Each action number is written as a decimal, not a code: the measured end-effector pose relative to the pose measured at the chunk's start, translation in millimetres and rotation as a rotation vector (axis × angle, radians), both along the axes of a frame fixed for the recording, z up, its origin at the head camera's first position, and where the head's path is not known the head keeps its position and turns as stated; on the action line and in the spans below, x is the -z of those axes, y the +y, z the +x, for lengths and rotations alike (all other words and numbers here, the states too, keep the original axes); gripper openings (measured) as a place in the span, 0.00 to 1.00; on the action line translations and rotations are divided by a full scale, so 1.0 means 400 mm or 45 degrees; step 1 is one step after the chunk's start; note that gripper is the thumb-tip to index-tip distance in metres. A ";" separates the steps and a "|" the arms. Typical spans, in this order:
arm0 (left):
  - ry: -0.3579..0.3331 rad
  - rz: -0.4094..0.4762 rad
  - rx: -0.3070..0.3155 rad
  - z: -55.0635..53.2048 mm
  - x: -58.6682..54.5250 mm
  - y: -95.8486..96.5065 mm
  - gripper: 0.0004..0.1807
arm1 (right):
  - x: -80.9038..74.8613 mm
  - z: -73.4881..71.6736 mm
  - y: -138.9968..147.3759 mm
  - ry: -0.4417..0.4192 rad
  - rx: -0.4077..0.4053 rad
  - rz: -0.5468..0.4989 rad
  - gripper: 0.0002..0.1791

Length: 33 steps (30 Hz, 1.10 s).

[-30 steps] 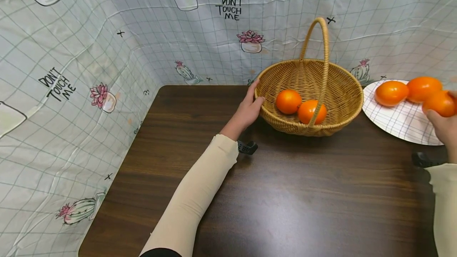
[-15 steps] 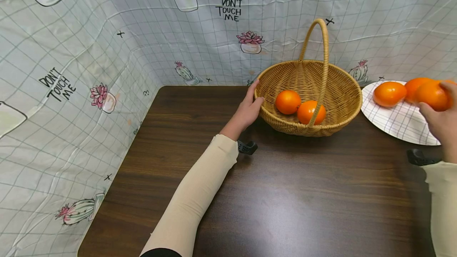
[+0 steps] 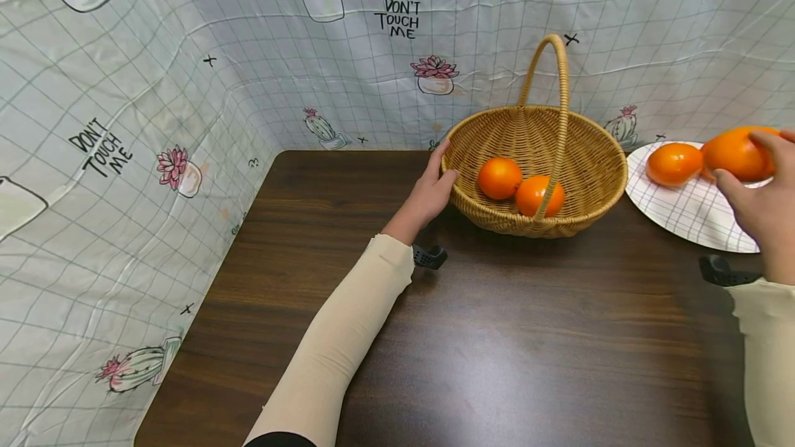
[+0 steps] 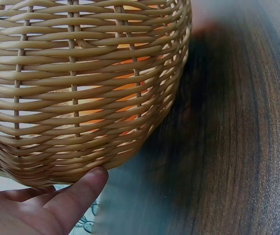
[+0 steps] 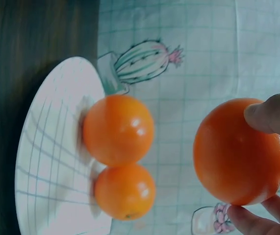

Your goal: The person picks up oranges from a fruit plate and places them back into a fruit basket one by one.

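Note:
My left hand [image 3: 428,188] holds the left rim of a wicker basket [image 3: 596,157], thumb on the near side, as the left wrist view also shows. Two oranges [image 3: 499,178] lie inside the basket, below its arched handle [image 3: 564,81]. At the right, my right hand [image 3: 767,209] grips another orange [image 5: 238,152] between thumb and fingers, raised above the white checked plate [image 3: 702,223]. On that plate sit two more oranges [image 5: 117,129], side by side in the right wrist view; in the head view the held one hides most of the farther.
The basket and plate stand on a dark wooden table [image 3: 534,336], near its back edge. A checked cloth [image 3: 348,74] printed with potted plants hangs behind and along the left side. Black wrist cameras [image 3: 428,256] are strapped to both wrists.
My right hand has lifted an orange off the plate and moved left with it, toward the basket. The left hand has stayed at the basket rim.

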State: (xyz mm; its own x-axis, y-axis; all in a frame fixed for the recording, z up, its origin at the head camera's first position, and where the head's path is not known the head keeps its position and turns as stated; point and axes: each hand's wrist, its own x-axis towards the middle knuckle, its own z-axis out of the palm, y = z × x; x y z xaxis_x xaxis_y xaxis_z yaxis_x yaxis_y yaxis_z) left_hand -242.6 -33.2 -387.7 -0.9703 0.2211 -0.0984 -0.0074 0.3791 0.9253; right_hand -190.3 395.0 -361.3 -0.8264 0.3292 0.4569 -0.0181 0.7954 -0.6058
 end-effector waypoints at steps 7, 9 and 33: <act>0.002 -0.002 -0.002 -0.001 0.001 -0.001 0.32 | -0.021 0.000 -0.019 0.080 -0.058 -0.011 0.33; 0.004 0.003 -0.003 -0.001 0.001 -0.001 0.32 | -0.029 0.000 -0.026 0.079 -0.073 -0.008 0.33; -0.010 0.014 -0.006 0.002 0.001 -0.001 0.32 | -0.074 0.016 -0.107 0.176 -0.213 0.212 0.31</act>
